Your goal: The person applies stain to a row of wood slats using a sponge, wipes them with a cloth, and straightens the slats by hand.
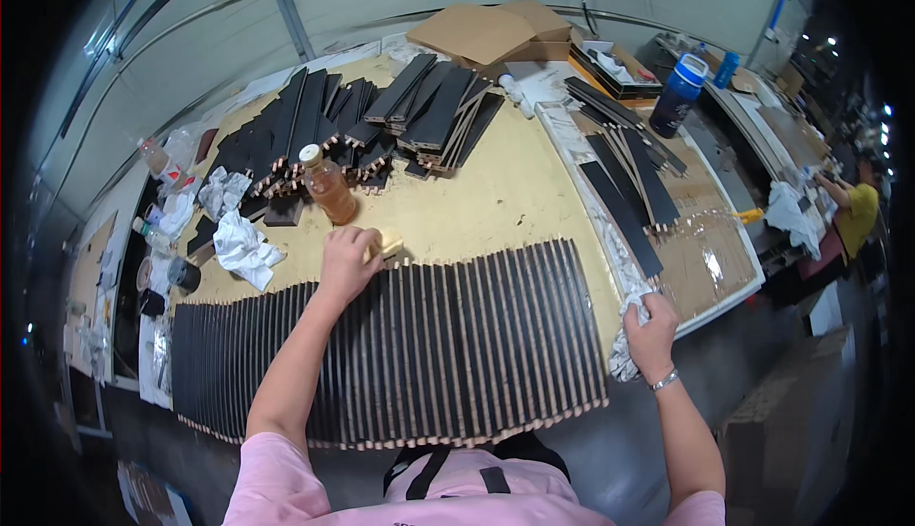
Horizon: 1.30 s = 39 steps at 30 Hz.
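My left hand (347, 261) is closed on a small pale-yellow sponge-like block (388, 243) at the far edge of a row of dark wooden slats (429, 350). The slats lie side by side across the near part of the table, with bare wood tenons showing at their ends. Just beyond my left hand stands a bottle of amber liquid (330, 188) with a white cap. Past the row's right end, my right hand (653, 333) grips a crumpled white rag (624, 356) by the table edge.
Piles of dark slats (315, 111) lie at the back of the yellowish table (515, 192). Crumpled white cloths (246, 248) sit at left. On the right are more slats (629, 197), a blue bottle (679, 95) and cardboard (710, 269). A person in yellow (860, 213) stands far right.
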Tool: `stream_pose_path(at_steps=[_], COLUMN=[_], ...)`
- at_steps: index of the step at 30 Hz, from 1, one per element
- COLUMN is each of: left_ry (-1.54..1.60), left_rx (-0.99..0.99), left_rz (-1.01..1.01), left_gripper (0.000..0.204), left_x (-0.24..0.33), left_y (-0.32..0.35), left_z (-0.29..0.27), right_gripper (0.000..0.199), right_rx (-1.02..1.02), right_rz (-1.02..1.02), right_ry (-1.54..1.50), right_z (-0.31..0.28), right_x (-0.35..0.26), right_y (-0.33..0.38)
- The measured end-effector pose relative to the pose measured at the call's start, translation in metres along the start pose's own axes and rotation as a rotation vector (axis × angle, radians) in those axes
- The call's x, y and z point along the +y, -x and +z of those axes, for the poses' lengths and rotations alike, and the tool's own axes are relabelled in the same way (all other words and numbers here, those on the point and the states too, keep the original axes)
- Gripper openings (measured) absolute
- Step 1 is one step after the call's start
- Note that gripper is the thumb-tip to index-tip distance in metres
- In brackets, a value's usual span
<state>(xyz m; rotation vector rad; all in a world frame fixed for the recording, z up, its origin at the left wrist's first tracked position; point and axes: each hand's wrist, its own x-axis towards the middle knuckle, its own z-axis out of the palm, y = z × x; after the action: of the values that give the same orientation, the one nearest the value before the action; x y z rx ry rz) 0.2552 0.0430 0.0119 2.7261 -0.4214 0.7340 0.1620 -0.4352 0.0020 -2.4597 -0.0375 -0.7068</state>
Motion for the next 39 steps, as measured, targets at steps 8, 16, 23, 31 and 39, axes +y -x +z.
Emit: stream_pose_path(at_steps=[8, 16, 23, 31, 39], left_ry=[-0.092, 0.202, 0.043, 0.243, 0.307], left_rx=[-0.12, -0.313, -0.179, -0.197, -0.421], left_rz=[-0.068, 0.503, 0.077, 0.241, 0.349], left_gripper=[0.031, 0.035, 0.039, 0.04, 0.047], left_x=[0.045, 0.179, 0.179, 0.254, 0.298], left_y=[0.003, -0.021, -0.039, -0.04, 0.009], left_z=[0.026, 0.033, 0.072, 0.094, 0.068], right_gripper=[0.013, 0.01, 0.009, 0.01, 0.012], right_rx=[-0.242, -0.353, -0.354, -0.274, -0.087], right_rz=[-0.149, -0.224, -0.226, -0.118, 0.232], right_ry=[-0.112, -0.055, -0.053, -0.215, -0.347], right_z=[0.052, 0.073, 0.074, 0.056, -0.02], right_x=[0.063, 0.064, 0.065, 0.064, 0.094], right_y=[-0.036, -0.035, -0.032, -0.037, -0.015])
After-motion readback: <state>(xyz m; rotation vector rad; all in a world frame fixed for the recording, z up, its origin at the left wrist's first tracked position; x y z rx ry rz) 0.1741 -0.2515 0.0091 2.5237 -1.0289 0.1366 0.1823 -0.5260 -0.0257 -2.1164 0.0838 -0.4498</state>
